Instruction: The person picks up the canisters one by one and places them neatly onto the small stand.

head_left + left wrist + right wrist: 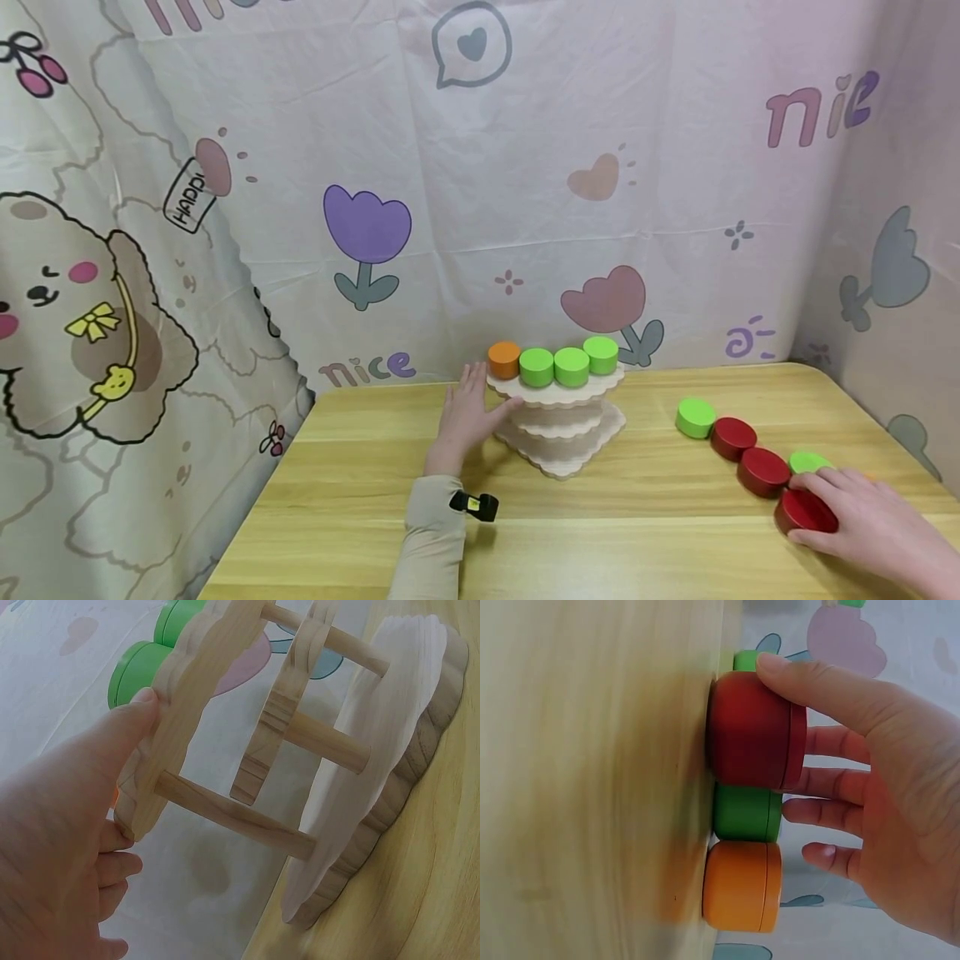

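A three-tiered wooden display stand [558, 423] with scalloped edges stands at the back of the table. An orange tin [504, 361] and several green tins [537, 368] sit in a curved row on its top tier. My left hand [467, 417] grips the left corner of that tier, thumb along the front edge and fingers round the other side. At the right, my right hand [862, 512] holds a red round lidded tin [751, 731] between thumb and fingers; its base appears to be on or just above the table. Behind it stand a green tin [742, 812] and an orange tin [739, 886].
Leading from the held tin toward the back are two more red tins [763, 472] and a green tin [696, 417] in a slanting line. Printed cloth [480, 167] hangs behind and beside the wooden table [360, 483]. A black band device [474, 505] is on my left wrist.
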A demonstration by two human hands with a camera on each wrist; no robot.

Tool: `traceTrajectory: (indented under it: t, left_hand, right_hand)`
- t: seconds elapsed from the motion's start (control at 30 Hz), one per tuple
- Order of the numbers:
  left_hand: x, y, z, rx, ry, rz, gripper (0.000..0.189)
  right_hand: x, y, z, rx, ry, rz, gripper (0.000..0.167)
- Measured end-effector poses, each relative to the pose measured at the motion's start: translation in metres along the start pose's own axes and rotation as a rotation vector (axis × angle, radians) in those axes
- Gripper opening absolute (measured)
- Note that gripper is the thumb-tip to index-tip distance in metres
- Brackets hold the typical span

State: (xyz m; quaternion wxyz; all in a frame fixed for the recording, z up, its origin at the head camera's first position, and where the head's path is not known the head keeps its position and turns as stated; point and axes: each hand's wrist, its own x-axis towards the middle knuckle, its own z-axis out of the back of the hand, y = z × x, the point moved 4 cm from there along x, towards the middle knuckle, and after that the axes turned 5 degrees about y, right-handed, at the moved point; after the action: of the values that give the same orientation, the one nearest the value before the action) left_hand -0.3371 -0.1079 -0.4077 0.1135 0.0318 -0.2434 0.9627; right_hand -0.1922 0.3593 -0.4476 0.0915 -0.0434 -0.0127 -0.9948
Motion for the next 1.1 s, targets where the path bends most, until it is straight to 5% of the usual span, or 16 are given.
traceTrajectory:
  t: [0.47,0.7,1.1]
  left_hand:
    - [0.0,0.0,0.0,0.001,0.002,0.005,0.105]
    - [0.0,0.001,-0.001,0.009,0.0,0.003,0.105]
    - [0.0,0.0,-0.001,0.007,-0.01,-0.011,0.106]
  right_hand:
    - [0.002,0.017,0.01,-0.011,-0.049,0.047,0.067]
    - [0.004,0.034,0.016,-0.009,-0.139,0.12,0.065]
    - [0.024,0.07,0.026,0.039,-0.14,0.242,0.064]
